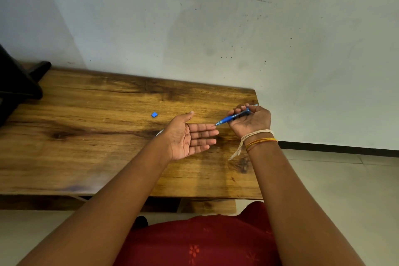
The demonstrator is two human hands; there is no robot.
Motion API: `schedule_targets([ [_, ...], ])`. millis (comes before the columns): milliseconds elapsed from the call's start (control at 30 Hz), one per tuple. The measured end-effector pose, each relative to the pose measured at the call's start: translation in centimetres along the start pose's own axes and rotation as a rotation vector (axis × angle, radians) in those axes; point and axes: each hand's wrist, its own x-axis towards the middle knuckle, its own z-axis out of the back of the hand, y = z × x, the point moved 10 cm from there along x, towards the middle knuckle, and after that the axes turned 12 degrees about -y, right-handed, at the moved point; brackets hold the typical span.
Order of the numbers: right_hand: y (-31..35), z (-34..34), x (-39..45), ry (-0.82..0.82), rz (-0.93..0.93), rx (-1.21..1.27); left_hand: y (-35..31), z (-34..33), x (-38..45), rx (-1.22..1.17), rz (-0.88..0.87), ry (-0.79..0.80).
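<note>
Pale, speckled wall [216, 28] stands right behind a wooden table [97, 157], whose far edge runs along it. The table's right edge falls just right of the hands, with light floor tiles [345, 179] beyond it. Its near edge crosses the view above a red garment [205, 242].

Most of the tabletop to the left lies bare, up to a black object [17, 84] at the far left corner. A small blue piece [154, 114] lies alone on the wood, left of the hands and a little farther back.

The right hand [251, 120] hovers over the table's far right corner, its fingers curled round a blue pen [232, 117]. Pale and orange threads [257, 138] circle that wrist.

The pen's long axis runs slantwise — back end up and to the far right past the knuckles, tip down to the near left. That tip sits at the left hand's index fingertip; whether it touches cannot be told.

The left hand [190, 136] is held palm up above the middle of the table — fingers straight, close together and aimed right, thumb raised toward the wall, holding nothing. A thin pale sliver [159, 132] shows on the wood beside its wrist, too small to identify.
</note>
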Motion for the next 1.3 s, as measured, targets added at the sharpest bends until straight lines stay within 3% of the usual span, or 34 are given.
schedule_targets([
  [433, 0.1, 0.6, 0.6, -0.062, 0.069, -0.182, -0.6, 1.0, 0.1, -0.019, -0.039, -0.114],
  [800, 0.6, 0.7, 1.6, -0.123, 0.453, -0.976, -1.6, 2.0, -0.2, 0.201, -0.181, -0.231],
  [1300, -0.6, -1.1, -0.2, -0.160, 0.707, -1.338, -5.4, 5.8, -2.1, 0.257, -0.373, -0.492],
])
